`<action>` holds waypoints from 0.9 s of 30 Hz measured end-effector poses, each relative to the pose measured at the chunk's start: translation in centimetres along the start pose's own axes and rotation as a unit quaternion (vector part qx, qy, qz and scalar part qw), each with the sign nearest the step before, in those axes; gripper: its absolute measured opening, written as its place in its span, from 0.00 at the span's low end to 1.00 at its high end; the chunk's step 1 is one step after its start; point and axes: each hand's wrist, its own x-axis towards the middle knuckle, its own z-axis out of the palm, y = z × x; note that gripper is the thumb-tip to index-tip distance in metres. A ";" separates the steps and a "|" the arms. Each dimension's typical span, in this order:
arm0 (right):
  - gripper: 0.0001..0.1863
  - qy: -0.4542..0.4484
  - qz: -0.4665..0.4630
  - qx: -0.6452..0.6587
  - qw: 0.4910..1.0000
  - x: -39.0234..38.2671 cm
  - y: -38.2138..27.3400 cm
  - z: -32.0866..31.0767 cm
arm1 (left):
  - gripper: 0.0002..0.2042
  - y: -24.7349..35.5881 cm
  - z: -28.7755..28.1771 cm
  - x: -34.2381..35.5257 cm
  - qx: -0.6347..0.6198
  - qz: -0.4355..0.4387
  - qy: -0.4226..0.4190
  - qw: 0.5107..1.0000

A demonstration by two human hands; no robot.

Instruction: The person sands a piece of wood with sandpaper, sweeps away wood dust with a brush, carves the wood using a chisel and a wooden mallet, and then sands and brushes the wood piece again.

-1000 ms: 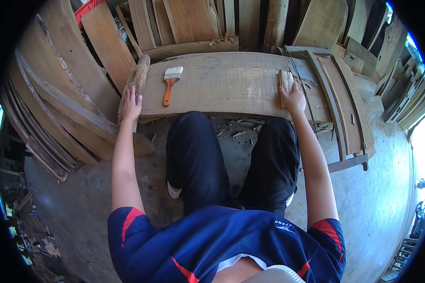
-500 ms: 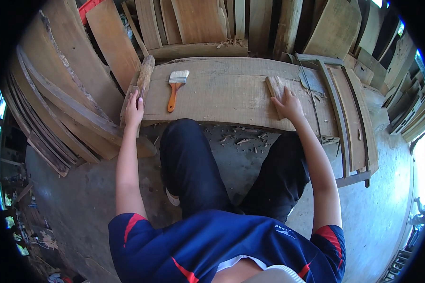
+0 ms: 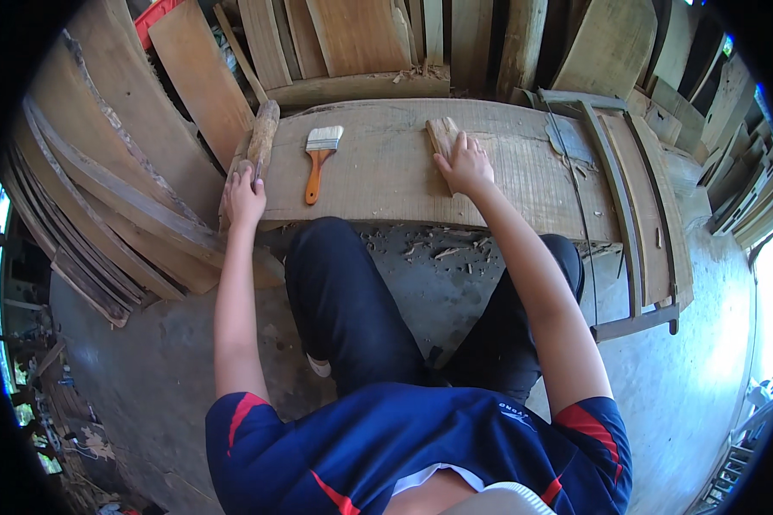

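A wide wooden board (image 3: 378, 189) lies across in front of my knees. On its left end is a rough, rounded length of wood (image 3: 265, 136); my left hand (image 3: 245, 199) is closed over the near part of it, fingertips partly curled. My right hand (image 3: 470, 165) grips a small flat wooden block (image 3: 443, 134) from above, thumb along its left side, and the block rests on the board. Between the hands lies a paintbrush (image 3: 314, 176) with pale bristles and an orange handle, touched by neither.
A wooden frame saw (image 3: 614, 202) lies over the board's right end, beside a greyish flat piece (image 3: 569, 140). Curved planks (image 3: 129, 172) lean at the left, more boards (image 3: 356, 39) stand behind. Wood shavings (image 3: 447, 252) litter the concrete floor (image 3: 172, 360).
My right hand has slid the wooden block leftward along the board, toward the paintbrush. The left hand remains on the rounded wood, and the paintbrush lies where it was.
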 end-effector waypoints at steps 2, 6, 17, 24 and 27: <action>0.40 -0.009 0.019 -0.002 1.000 0.1 0.0 -0.3 | 0.19 3.0 -0.6 0.2 -0.078 0.016 -0.015 0.997; 0.42 0.009 0.043 0.026 0.999 -0.1 0.7 -0.4 | 0.21 10.8 -1.9 0.4 -0.143 0.028 -0.114 0.983; 0.39 0.060 0.080 0.089 0.991 -1.0 -0.7 -0.9 | 0.21 12.4 3.2 2.1 -0.087 0.037 -0.188 0.978; 0.53 -0.100 0.047 0.039 0.993 -1.1 0.7 -2.1 | 0.11 18.1 -6.9 0.3 -0.406 0.099 -0.413 0.809; 0.57 -0.030 -0.022 0.043 0.998 -2.4 1.5 -0.6 | 0.10 20.3 -8.7 -0.2 -0.361 0.157 -0.451 0.801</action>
